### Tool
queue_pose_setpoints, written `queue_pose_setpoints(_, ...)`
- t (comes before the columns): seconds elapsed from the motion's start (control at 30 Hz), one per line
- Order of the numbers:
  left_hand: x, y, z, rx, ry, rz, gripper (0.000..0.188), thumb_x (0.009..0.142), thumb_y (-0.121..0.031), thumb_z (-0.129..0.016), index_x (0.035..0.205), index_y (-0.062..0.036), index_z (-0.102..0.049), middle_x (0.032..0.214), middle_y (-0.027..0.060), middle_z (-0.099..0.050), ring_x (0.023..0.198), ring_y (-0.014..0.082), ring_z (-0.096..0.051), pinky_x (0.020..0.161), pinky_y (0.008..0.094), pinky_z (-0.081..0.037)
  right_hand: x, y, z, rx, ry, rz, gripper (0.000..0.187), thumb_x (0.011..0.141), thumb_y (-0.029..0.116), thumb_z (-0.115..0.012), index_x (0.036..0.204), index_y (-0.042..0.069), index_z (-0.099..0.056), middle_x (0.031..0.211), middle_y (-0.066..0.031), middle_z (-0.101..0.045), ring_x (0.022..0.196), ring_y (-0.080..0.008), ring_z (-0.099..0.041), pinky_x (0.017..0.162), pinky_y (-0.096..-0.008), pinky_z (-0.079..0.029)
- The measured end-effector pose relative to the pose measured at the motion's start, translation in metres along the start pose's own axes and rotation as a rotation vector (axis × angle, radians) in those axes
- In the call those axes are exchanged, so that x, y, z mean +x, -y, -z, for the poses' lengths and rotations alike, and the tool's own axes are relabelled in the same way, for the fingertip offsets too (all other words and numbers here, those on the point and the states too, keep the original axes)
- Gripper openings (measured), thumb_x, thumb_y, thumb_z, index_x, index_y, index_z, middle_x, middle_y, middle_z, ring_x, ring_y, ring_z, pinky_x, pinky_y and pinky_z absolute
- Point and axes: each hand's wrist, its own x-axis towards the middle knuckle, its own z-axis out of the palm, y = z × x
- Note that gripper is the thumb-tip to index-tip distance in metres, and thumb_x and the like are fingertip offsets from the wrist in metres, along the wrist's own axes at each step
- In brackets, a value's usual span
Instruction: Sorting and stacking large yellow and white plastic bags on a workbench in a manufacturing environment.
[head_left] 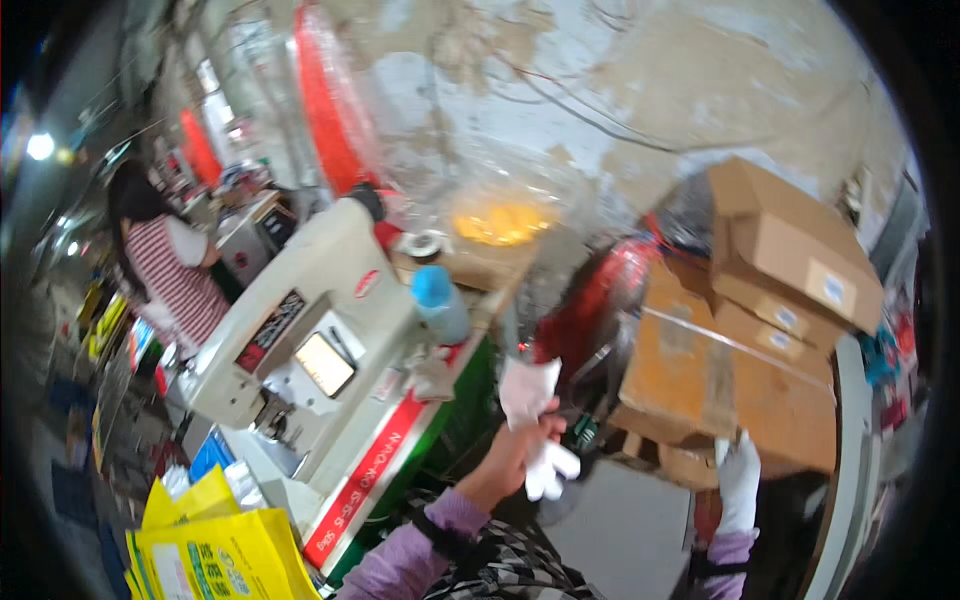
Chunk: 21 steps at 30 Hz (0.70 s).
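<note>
My left hand (pixel 508 462), bare, is closed on a white glove (pixel 550 470) whose fingers hang below it. Above the hand a pale, pinkish flap (pixel 528 392) sticks up; I cannot tell whether it is the glove's cuff or a separate piece. My right hand (pixel 738 488) wears a white glove. Its fingers point up, thumb a little apart, in front of the lower edge of a large brown carton (pixel 775 400). It appears to hold nothing; whether it touches the carton is unclear.
At left stands a white sewing machine (pixel 300 320) with a lit phone (pixel 325 363) on it. Beside it are a blue-capped bottle (pixel 440 305) and yellow packages (pixel 215 555). More cartons (pixel 790 245) are stacked at right. Another person (pixel 165 240) works at far left.
</note>
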Motion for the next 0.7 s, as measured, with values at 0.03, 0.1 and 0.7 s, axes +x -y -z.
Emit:
queue_pose_setpoints(0.03,-0.019,0.001,0.008,0.012,-0.016,0.028,0.048,0.086,-0.009,-0.060,0.132,-0.0030,-0.049,0.095,0.0044,-0.063,0.083,0.0147,-0.058,0.077,0.0289,-0.047,0.012,-0.015,0.045,-0.174,0.140,0.044,0.031,0.100,0.030,-0.052,0.117,0.004,-0.056,0.103,-0.0034,-0.061,0.088,-0.0160,-0.058,0.073,-0.0281,-0.048)
queue_pose_setpoints(0.1,-0.059,-0.006,0.031,0.178,-0.145,-0.034,0.043,0.084,-0.013,-0.063,0.126,-0.0058,-0.054,0.091,0.0015,-0.060,0.082,0.0124,-0.055,0.073,0.0277,-0.044,0.010,-0.030,0.015,-0.027,-0.126,-0.118,0.030,0.100,0.035,-0.053,0.104,0.006,-0.058,0.083,-0.0029,-0.058,0.069,-0.0131,-0.055,0.057,-0.0244,-0.042)
queue_pose_setpoints(0.7,-0.211,-0.023,0.099,1.226,-0.644,-0.539,0.100,0.064,-0.019,-0.086,0.144,0.0028,-0.031,0.122,0.0241,-0.051,0.109,0.0390,-0.054,0.094,0.0426,-0.046,-0.204,-0.173,-0.343,-0.678,1.227,-0.305,0.039,0.092,0.018,-0.062,0.125,-0.002,-0.055,0.108,-0.0121,-0.064,0.100,-0.0191,-0.060,0.088,-0.0327,-0.047)
